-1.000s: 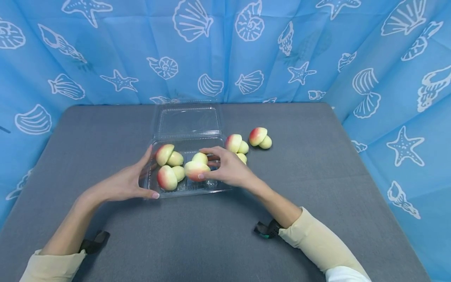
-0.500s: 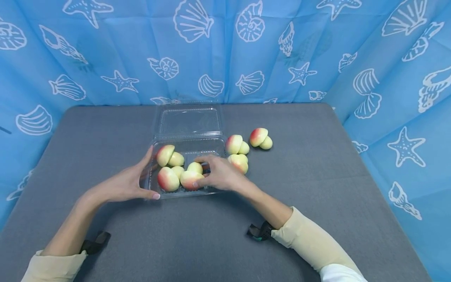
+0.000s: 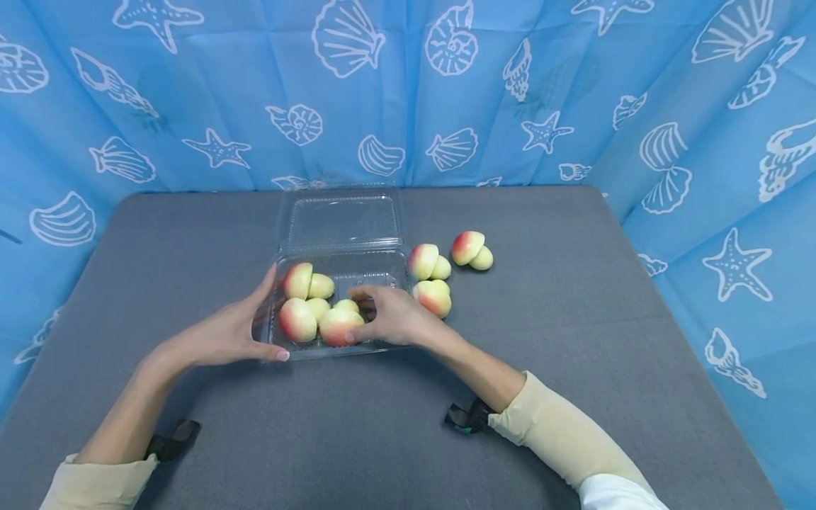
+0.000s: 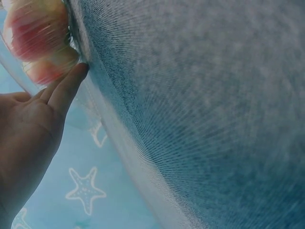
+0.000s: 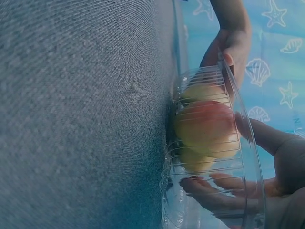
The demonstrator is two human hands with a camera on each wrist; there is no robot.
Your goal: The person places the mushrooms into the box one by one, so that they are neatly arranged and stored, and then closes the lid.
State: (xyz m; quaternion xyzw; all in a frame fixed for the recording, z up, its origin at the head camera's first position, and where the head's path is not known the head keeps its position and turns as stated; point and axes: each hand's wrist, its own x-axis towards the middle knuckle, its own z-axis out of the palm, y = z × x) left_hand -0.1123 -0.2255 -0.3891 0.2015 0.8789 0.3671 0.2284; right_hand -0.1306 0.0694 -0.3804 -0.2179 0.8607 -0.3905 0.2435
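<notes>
My right hand (image 3: 395,315) reaches into a clear plastic clamshell container (image 3: 382,258), thumb on the red-yellow cap of a toy mushroom (image 3: 339,326) and fingers near its stem. The right wrist view shows that toy mushroom (image 5: 207,124) through the ribbed wall. Left of it in the container lie two more, a front toy mushroom (image 3: 297,320) and a rear toy mushroom (image 3: 297,280). My left hand (image 3: 219,329) spans the container's left end, its fingers straight and spread. In the left wrist view, the fingertips (image 4: 82,70) lie at the wall.
The container's lid (image 3: 344,216) is folded back toward the blue curtain (image 3: 408,92). Right of the container, a near toy mushroom (image 3: 433,297), a middle toy mushroom (image 3: 423,262) and a far toy mushroom (image 3: 468,246) lie on the grey table (image 3: 542,304).
My right hand has moved left and toward me with the toy mushroom, lowering it into the front row. The neighbouring front mushroom has shifted slightly left. My left hand has stayed put.
</notes>
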